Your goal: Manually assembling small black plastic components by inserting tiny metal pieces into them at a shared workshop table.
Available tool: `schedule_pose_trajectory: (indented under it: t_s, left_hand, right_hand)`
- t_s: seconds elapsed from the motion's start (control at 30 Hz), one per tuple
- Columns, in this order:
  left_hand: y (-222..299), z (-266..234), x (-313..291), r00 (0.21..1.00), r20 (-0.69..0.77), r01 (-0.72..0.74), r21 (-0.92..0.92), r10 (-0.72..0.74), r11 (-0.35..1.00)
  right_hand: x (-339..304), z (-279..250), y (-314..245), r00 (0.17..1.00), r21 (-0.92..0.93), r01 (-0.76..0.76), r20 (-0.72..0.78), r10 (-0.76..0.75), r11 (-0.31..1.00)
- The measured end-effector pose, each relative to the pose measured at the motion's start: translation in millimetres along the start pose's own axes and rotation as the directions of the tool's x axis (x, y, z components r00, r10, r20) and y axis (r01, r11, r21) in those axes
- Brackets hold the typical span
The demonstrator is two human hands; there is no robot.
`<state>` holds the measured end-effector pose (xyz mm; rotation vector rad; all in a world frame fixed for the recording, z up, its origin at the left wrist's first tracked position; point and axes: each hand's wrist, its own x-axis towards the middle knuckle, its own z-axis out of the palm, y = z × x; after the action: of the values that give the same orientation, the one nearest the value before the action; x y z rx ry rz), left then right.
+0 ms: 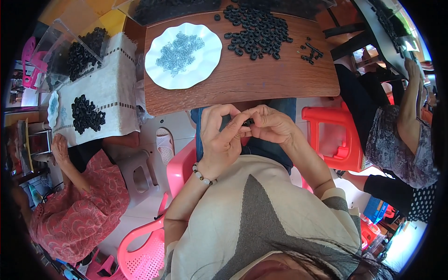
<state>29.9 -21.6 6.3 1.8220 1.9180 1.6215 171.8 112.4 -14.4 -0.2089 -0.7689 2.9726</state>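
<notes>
The brown wooden table point(280, 84) carries a white wavy-edged plate point(207, 63) at left, loose black parts point(261, 35) beside it, and small dark pieces point(314, 53) near the right edge.

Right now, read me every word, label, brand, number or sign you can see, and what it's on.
No text can be read anywhere.
Wooden table: small blue marks, too faint to read.
Blue box at lower right: too small and blurred to tell.
White scalloped plate: no lettering visible.
Black piece in the fingers: too small to tell.
</notes>
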Motion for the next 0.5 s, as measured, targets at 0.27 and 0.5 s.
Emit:
schedule_pose_trajectory:
  t_s: [0.27,0.5]
  left_hand:
    - [1,1,8,0.998,-0.007,0.068,-0.031,-0.068,0.997]
    - [-5,-1,15,0.994,-0.028,0.105,0.036,-0.104,0.994]
  right_hand:
    - [-2,-1,-2,0.993,-0.040,-0.011,-0.120,0.006,0.999]
    - [-6,18,-26,0.886,-0.485,0.071,-0.370,-0.278,0.872]
